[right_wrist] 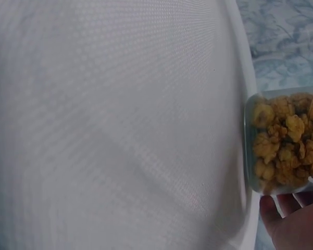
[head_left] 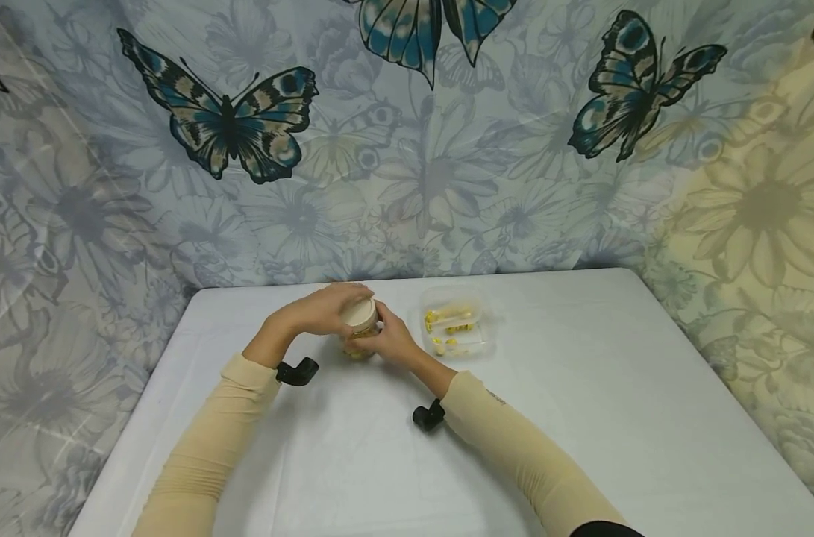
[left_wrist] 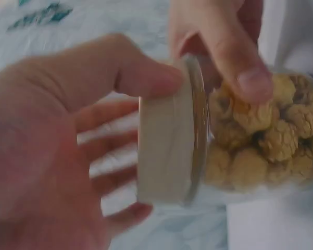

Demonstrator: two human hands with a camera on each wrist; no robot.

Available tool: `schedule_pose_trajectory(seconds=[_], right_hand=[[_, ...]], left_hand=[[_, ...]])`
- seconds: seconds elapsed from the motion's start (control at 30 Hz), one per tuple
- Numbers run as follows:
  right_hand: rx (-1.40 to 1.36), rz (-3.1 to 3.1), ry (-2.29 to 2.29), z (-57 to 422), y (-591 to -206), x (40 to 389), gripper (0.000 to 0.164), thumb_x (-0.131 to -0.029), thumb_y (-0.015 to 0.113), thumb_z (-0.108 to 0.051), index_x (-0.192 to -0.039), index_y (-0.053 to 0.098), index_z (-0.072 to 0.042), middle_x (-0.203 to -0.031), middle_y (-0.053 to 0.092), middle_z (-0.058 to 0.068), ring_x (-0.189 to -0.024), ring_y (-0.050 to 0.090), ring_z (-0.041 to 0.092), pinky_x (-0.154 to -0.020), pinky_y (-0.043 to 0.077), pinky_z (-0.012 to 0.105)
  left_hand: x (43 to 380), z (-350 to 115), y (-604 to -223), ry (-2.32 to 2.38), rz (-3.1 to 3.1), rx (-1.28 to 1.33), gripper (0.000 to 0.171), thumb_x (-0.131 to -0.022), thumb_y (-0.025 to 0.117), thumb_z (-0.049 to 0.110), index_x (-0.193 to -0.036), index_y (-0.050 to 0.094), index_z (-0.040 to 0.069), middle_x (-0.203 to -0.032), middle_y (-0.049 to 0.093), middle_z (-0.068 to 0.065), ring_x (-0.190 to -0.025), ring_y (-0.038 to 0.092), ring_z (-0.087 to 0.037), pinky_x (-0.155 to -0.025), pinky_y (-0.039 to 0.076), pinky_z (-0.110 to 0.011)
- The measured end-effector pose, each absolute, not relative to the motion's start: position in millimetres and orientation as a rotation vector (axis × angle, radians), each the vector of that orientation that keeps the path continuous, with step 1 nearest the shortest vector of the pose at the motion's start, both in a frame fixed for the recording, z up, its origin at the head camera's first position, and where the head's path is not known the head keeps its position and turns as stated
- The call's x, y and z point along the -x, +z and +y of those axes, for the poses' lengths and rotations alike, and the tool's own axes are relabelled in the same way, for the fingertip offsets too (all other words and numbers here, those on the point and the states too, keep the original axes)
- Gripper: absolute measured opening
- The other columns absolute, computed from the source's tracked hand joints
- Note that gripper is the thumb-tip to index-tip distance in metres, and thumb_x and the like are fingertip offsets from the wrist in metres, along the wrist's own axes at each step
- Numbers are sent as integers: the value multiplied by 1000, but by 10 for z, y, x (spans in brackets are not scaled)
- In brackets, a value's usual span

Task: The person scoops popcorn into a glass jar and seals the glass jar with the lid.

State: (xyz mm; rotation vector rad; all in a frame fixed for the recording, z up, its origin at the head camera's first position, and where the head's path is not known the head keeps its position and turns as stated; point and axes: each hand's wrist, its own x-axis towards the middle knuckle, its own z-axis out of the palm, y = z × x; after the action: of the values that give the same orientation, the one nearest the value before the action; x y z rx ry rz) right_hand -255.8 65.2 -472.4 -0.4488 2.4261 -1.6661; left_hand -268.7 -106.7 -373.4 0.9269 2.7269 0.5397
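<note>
A clear jar [left_wrist: 281, 143] of shelled walnuts [right_wrist: 289, 140] stands upright near the back of the white table in the head view. My left hand [head_left: 322, 309] reaches over its pale, round lid [head_left: 361, 315], with the thumb on one side and the fingers spread along the other. In the left wrist view the thumb presses on the lid's side. My right hand [head_left: 392, 341] grips the jar's body just below the lid, its thumb across the glass. The right wrist view catches only the jar's lower part and some fingertips under its side.
To the right of the jar sits a clear plastic container [head_left: 489, 339] with sections, holding several small yellow-and-clear items [head_left: 452, 315]. A white cloth covers the table [head_left: 581, 388]. Behind it hangs a butterfly-and-flower backdrop [head_left: 440, 179]. Both wrists carry black camera mounts [head_left: 298, 372].
</note>
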Motion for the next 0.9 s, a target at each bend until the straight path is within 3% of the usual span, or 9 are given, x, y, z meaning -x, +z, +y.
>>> schedule_pose_trajectory(seconds=[0.1, 0.2, 0.3, 0.4, 0.5, 0.63, 0.7, 0.9], right_hand=[[449, 2425, -1663, 646, -4725, 2564, 86, -79, 81, -24, -150, 35, -15, -137, 55, 8, -129, 50, 26, -108, 41, 47], [446, 2409, -1666, 643, -4724, 2556, 86, -79, 82, -26, -150, 35, -16, -138, 54, 7, -130, 49, 26, -107, 42, 47], [455, 2413, -1660, 648, -4730, 2559, 85, -79, 82, -27, -150, 36, -17, -140, 53, 7, -131, 49, 27, -106, 44, 47], [458, 2427, -1659, 667, -4724, 2566, 85, -78, 82, -26, -149, 37, -16, -140, 53, 7, -130, 50, 27, -105, 44, 47], [459, 2440, -1650, 682, -4710, 2580, 86, -78, 82, -25, -150, 36, -16, -140, 53, 7, -129, 50, 26, -106, 43, 48], [488, 2468, -1627, 681, -4704, 2610, 87, -79, 81, -24, -151, 33, -14, -136, 55, 8, -128, 51, 25, -109, 41, 48], [497, 2485, -1610, 673, -4712, 2616, 87, -79, 81, -23, -151, 33, -13, -135, 56, 10, -128, 51, 26, -109, 40, 49], [478, 2484, -1603, 638, -4729, 2596, 87, -78, 82, -23, -151, 35, -14, -141, 53, 10, -131, 50, 28, -107, 43, 48]], left_hand=[[2685, -1084, -3765, 649, 2663, -925, 70, -85, 72, 21, -146, 42, 2, -152, 40, -18, -137, 39, -36, -99, 45, -50], [2600, -1017, -3785, 537, 2878, -754, 77, -86, 71, 45, -141, 46, -2, -141, 48, -23, -126, 48, -40, -94, 48, -52], [2521, -945, -3790, 370, 3048, -548, 84, -82, 69, 59, -134, 52, -5, -127, 55, -25, -110, 56, -40, -85, 52, -51], [2531, -938, -3806, 390, 3045, -553, 79, -83, 70, 54, -135, 52, -2, -126, 56, -23, -109, 56, -37, -83, 53, -50], [2607, -1019, -3829, 572, 2934, -712, 72, -82, 74, 39, -142, 49, 9, -137, 53, -17, -119, 52, -35, -88, 51, -51], [2694, -1139, -3852, 786, 2774, -865, 68, -78, 75, 21, -141, 50, 13, -143, 50, -10, -126, 48, -32, -93, 48, -51], [2681, -1153, -3868, 820, 2767, -825, 71, -79, 75, 22, -143, 47, 11, -145, 49, -11, -127, 47, -33, -94, 48, -51], [2518, -1055, -3943, 739, 2983, -559, 87, -81, 74, 50, -146, 42, 2, -143, 50, -20, -126, 50, -42, -99, 46, -54]])
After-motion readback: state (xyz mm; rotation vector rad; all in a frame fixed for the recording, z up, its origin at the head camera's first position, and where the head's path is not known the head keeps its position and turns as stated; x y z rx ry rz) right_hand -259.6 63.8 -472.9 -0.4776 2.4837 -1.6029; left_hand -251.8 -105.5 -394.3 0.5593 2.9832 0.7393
